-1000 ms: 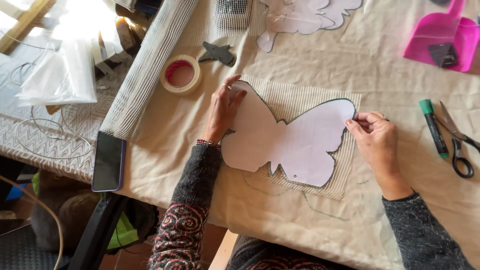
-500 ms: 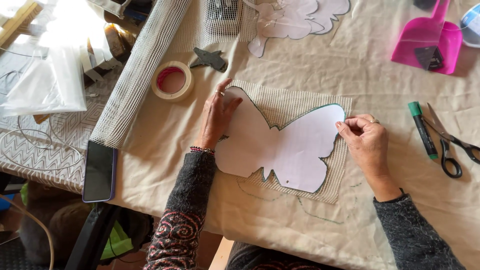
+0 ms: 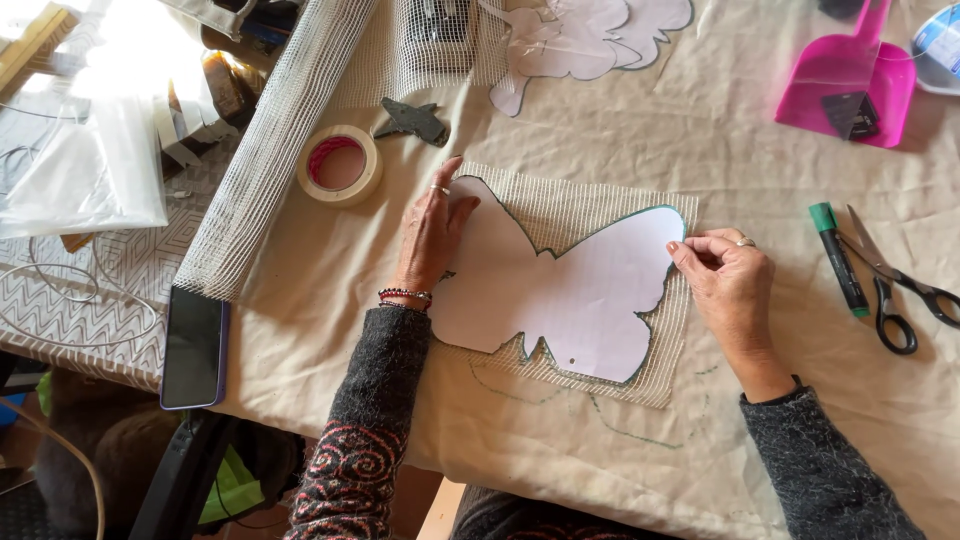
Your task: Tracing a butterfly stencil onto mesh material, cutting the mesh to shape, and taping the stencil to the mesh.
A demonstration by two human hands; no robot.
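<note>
Soft daylight over my desk (image 3: 620,140), blown-out glare top left on clear plastic sheets (image 3: 90,170), faint shadows, sharp focus.

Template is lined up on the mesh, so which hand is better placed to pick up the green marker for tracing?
Probably the right hand: it pinches the butterfly template's right wingtip, with the green marker just beside it. The left hand lies flat on the opposite wing, holding it down.
</note>
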